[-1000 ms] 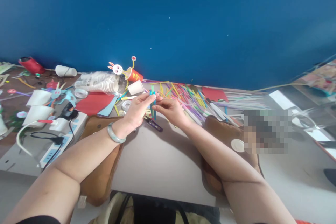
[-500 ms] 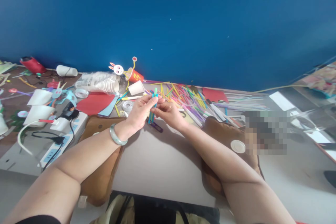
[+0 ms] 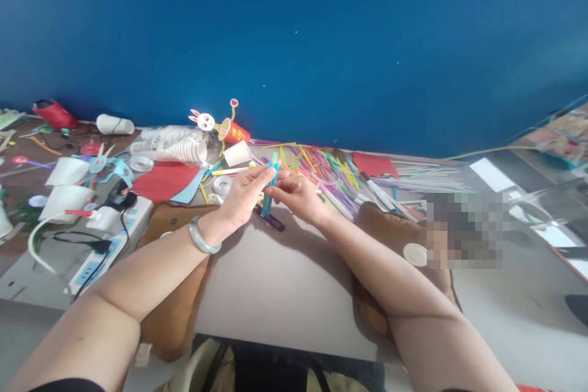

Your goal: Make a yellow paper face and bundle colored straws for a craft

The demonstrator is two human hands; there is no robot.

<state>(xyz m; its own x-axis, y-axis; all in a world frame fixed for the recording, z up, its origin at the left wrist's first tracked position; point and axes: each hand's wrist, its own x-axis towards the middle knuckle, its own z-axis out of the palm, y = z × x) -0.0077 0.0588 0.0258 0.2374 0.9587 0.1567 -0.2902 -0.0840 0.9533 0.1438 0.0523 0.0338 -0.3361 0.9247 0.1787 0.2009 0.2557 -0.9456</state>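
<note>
Blue and green straws (image 3: 267,203) stand nearly upright between my two hands, above the middle of the table. My left hand (image 3: 245,193), with a pale bangle at its wrist, pinches them near their upper part. From the right, my right hand (image 3: 298,195) has its thumb and fingers closed on the same straws, a little lower. Purple-handled scissors (image 3: 274,223) lie on the table just below the hands, partly hidden. Many coloured straws (image 3: 321,171) are spread behind my right hand.
Brown cushions (image 3: 172,269) lie under both forearms. At the left are a power strip (image 3: 92,263) with cables and white paper cups (image 3: 68,202). Red paper (image 3: 163,179), stacked cups (image 3: 174,148) and a red cup (image 3: 236,132) stand near the blue wall.
Both hands keep their hold on the straws, with only tiny finger shifts. The whole view has moved very slightly.
</note>
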